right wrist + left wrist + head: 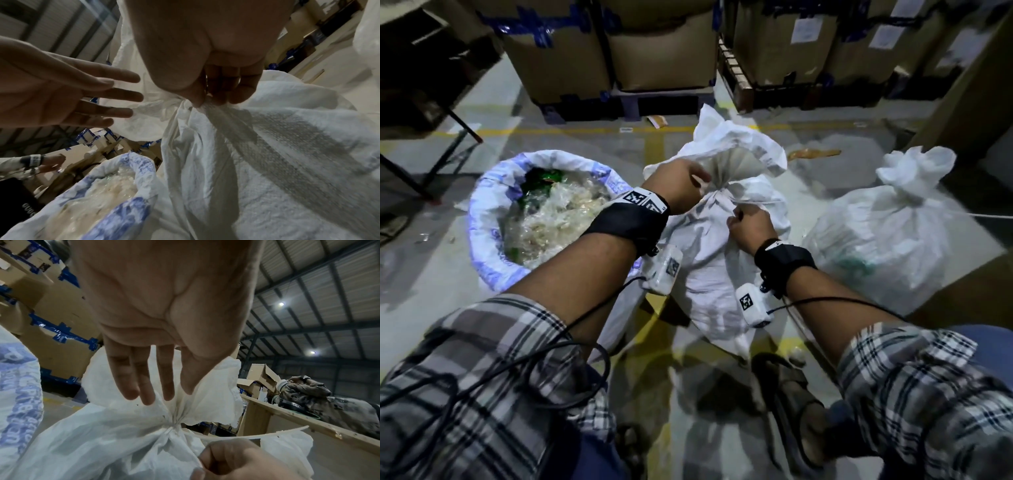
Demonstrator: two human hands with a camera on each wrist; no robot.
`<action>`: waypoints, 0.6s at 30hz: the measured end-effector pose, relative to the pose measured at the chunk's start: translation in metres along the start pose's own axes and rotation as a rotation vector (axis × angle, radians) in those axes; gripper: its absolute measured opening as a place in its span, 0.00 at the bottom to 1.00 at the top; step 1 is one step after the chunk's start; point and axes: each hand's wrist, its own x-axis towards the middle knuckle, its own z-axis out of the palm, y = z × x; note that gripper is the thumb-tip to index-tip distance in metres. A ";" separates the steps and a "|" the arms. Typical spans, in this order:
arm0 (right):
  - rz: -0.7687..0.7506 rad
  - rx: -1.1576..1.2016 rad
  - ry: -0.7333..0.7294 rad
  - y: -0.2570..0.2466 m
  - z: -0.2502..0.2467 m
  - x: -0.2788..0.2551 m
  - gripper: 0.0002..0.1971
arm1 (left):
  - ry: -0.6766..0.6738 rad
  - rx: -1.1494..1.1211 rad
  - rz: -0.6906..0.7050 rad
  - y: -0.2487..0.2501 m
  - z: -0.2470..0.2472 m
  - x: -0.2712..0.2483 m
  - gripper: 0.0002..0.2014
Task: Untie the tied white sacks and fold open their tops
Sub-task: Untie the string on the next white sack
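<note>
Head view: we stand over three white sacks on the warehouse floor (pixel 571 144). The middle sack (pixel 722 260) sits directly in front of us, its neck gathered and bound by a pale tie (pixel 236 435) whose loose end trails off to the right. Our left hand (pixel 681 186) is at the neck just above the knot, fingers (pixel 144 381) straight and spread, tips touching the bunched fabric (left wrist view shows this plainly). Our right hand (pixel 751 224) is just below the knot with fingers curled, pinching the fabric or tie at the neck; we cannot tell which from the right wrist view.

To the left, touching the middle sack, stands an opened sack (pixel 493 205) with blue print, its top rolled down, clear plastic wrap and something green inside. To the right, apart, sits a third sack (pixel 887 240), tied at the top. Cardboard boxes (pixel 654 51) on pallets line the far side.
</note>
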 end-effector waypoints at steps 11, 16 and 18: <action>-0.070 -0.253 -0.298 -0.015 -0.057 -0.105 0.10 | -0.154 0.159 0.324 0.027 -0.001 -0.047 0.30; -0.103 -0.420 -0.519 -0.025 -0.068 -0.137 0.17 | -0.168 0.164 0.470 0.015 0.001 -0.058 0.31; -0.044 -0.409 -0.605 -0.035 -0.072 -0.140 0.14 | -0.194 0.152 0.471 0.010 -0.001 -0.059 0.31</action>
